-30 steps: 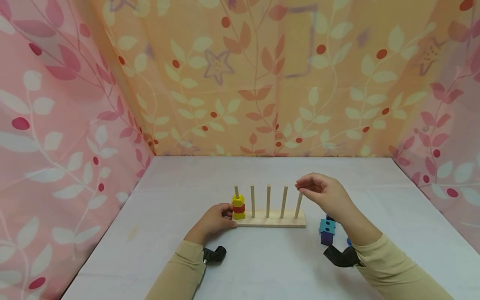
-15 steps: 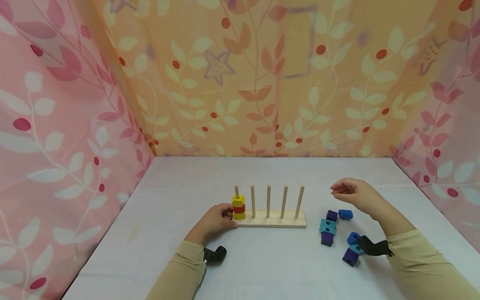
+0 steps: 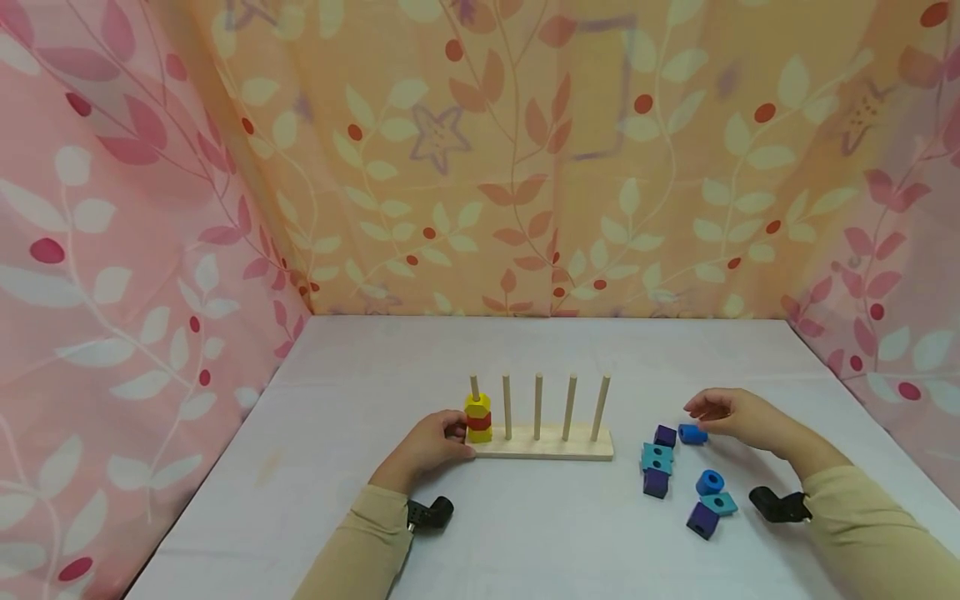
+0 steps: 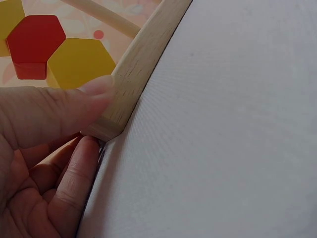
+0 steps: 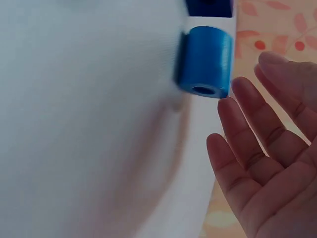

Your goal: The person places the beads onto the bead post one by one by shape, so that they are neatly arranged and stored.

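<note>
A wooden base [image 3: 547,450] with several upright pegs stands mid-table. Its leftmost peg carries a yellow, red and yellow hexagon stack [image 3: 477,419]. My left hand [image 3: 438,437] grips the base's left end. In the left wrist view my left hand [image 4: 94,119] pinches the base corner [image 4: 133,64] between thumb and finger, beside the hexagons [image 4: 79,62]. My right hand [image 3: 723,412] hovers low by a blue cylinder [image 3: 692,434] lying on its side. In the right wrist view the blue cylinder [image 5: 205,62] lies just beyond my right hand [image 5: 257,124], whose relaxed fingers hold nothing.
Loose blocks lie right of the base: a purple cube [image 3: 664,435], a teal block [image 3: 657,457], a purple block [image 3: 655,482], a blue ring [image 3: 709,482], a teal piece [image 3: 719,503] and another purple cube [image 3: 702,520]. Patterned cloth walls [image 3: 150,250] enclose the white table [image 3: 525,533].
My right hand has moved from the top of the rightmost peg out to the right and down to the blue cylinder. The left hand has stayed on the base.
</note>
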`<action>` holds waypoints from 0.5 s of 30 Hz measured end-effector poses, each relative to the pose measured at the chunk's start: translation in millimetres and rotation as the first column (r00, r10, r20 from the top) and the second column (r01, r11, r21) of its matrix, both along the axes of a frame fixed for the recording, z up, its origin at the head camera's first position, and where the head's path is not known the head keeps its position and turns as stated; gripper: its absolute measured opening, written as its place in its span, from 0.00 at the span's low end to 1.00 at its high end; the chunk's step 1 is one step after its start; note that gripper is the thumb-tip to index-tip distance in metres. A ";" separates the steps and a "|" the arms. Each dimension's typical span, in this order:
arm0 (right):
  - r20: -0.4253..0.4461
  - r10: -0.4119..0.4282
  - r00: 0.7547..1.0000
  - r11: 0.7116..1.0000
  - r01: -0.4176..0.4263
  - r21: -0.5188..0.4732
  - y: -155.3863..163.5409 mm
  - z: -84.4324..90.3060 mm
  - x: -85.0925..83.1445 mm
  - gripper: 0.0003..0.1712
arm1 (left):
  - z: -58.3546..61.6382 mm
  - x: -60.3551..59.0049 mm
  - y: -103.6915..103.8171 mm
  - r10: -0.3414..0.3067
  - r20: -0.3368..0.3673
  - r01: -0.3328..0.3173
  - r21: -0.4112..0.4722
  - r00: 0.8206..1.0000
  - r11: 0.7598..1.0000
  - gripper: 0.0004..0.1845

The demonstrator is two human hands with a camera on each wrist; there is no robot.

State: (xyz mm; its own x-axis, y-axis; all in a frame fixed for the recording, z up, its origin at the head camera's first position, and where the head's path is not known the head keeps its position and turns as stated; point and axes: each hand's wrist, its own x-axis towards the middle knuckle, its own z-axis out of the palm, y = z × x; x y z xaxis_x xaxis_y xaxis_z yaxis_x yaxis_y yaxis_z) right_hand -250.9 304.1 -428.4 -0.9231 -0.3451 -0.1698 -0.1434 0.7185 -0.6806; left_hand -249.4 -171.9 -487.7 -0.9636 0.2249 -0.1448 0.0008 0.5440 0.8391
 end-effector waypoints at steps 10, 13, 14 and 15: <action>-0.004 0.013 1.000 0.999 -0.013 0.045 2.2 -22.2 -2.5 0.17 | -0.7 -1.0 -0.2 -0.015 -0.017 0.015 -0.019 1.000 1.000 0.25; -0.029 0.008 1.000 0.998 -0.006 0.066 1.5 -25.6 -2.6 0.17 | -0.8 -0.9 -0.5 -0.018 -0.021 0.018 -0.024 1.000 1.000 0.26; -0.040 0.005 0.999 0.997 -0.002 0.079 0.9 -26.1 -2.6 0.17 | -0.8 -0.7 -0.5 -0.019 -0.022 0.019 -0.026 1.000 0.999 0.26; -0.049 0.006 0.999 0.996 -0.002 0.086 0.1 -26.4 -2.2 0.17 | -0.8 -0.7 -0.5 -0.017 -0.018 0.016 -0.026 1.000 1.000 0.26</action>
State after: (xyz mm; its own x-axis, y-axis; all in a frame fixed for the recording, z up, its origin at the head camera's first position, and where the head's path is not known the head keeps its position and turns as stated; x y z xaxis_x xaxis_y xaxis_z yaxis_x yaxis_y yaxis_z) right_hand -253.1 304.2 -454.8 -0.9297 -0.3349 -0.1530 -0.1785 0.7733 -0.6084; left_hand -250.0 -172.4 -488.5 -0.9623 0.2373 -0.1329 0.0256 0.5653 0.8245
